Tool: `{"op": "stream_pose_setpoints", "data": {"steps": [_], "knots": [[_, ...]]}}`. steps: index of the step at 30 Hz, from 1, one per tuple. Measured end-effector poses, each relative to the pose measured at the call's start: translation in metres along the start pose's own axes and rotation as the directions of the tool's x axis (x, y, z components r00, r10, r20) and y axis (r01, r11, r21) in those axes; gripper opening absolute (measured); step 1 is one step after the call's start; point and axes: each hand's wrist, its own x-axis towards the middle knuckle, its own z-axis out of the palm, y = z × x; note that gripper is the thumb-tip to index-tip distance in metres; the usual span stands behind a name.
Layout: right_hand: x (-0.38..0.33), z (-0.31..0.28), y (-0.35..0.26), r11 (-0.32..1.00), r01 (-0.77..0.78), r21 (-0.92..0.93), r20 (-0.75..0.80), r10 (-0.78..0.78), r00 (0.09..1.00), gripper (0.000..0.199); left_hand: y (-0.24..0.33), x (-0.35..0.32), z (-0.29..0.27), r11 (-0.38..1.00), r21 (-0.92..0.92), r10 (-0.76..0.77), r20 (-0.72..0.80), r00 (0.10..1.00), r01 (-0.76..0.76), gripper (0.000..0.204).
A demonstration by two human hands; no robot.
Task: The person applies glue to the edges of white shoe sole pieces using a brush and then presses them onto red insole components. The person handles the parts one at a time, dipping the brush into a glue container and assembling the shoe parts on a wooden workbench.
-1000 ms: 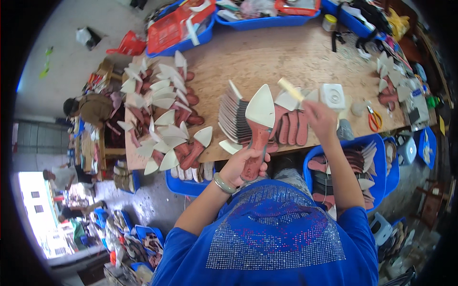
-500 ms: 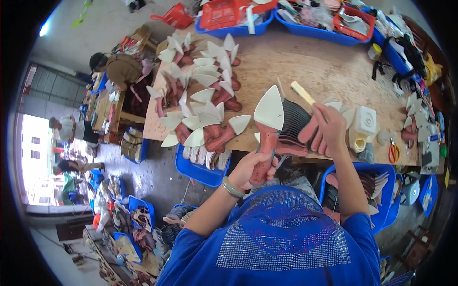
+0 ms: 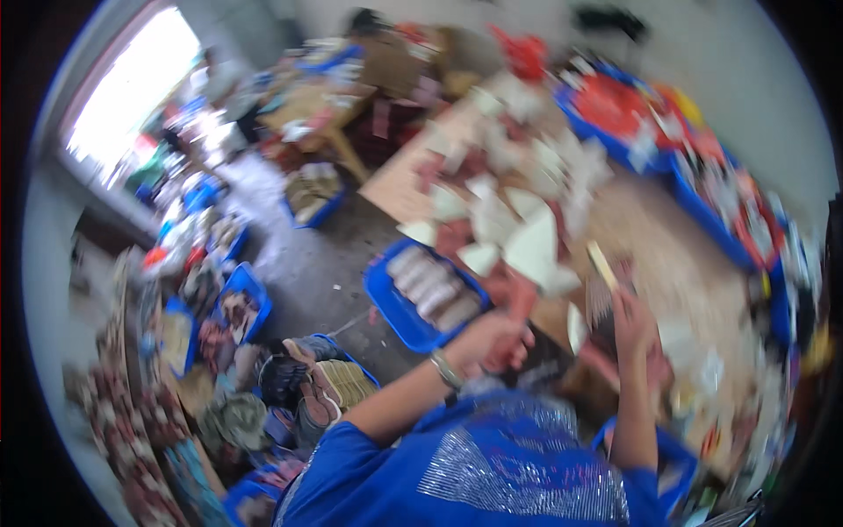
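Observation:
My left hand (image 3: 492,342) is closed around a reddish shoe last (image 3: 516,299), which points up and away over the near table edge. A white pointed insole (image 3: 532,249) covers its upward face. In my right hand (image 3: 634,323), held above the table to the right, is a flat, pale brush (image 3: 602,267) tilted up to the left. Dark soles (image 3: 606,327) and reddish pieces lie beneath that hand, smeared by motion. Several more lasts with white insoles (image 3: 488,211) stand crowded together just beyond my left hand.
The wooden table (image 3: 650,220) stretches away to the right, with blue bins (image 3: 711,207) along its far edge. A blue basket (image 3: 379,295) of wrapped pale items sits left of the table. Piled shoes (image 3: 347,386) lie lower left. A person (image 3: 391,66) works at another table.
The whole view has swung left and blurred, bringing the left-hand floor and baskets further in. Both hands keep hold of the last and the brush.

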Motion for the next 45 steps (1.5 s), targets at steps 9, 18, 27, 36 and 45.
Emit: {"op": "stream_pose_setpoints", "data": {"steps": [9, 18, 27, 36, 45], "knots": [[-0.033, 0.067, -0.172, 0.808, 0.525, 0.269, 0.131, -0.571, 0.811, 0.013, -0.025, -0.097, -0.068, 0.902, -0.283, 0.331, -0.035, 0.943, -0.327, 0.023], [-0.005, 0.097, -0.129, 0.904, 0.200, 0.378, 0.115, -0.260, 0.959, 0.016, -0.025, -0.171, -0.077, 0.877, 0.249, 0.478, -0.379, 0.793, -0.410, 0.046], [-0.022, 0.066, -0.132, 0.661, -0.315, 0.681, 0.320, 0.117, 0.940, 0.023, -0.018, -0.196, -0.108, 0.286, 0.956, 0.938, -0.264, 0.224, -0.072, 0.073], [-0.029, 0.015, -0.127, 0.873, -0.125, 0.472, 0.161, 0.054, 0.985, 0.020, 0.019, -0.187, -0.096, -0.051, 0.982, 0.987, 0.077, -0.138, 0.181, 0.068], [-0.046, -0.015, -0.167, 0.828, 0.063, 0.557, 0.098, -0.142, 0.985, 0.019, 0.005, -0.154, -0.075, -0.110, 0.983, 0.992, 0.118, -0.043, 0.149, 0.062]]}}
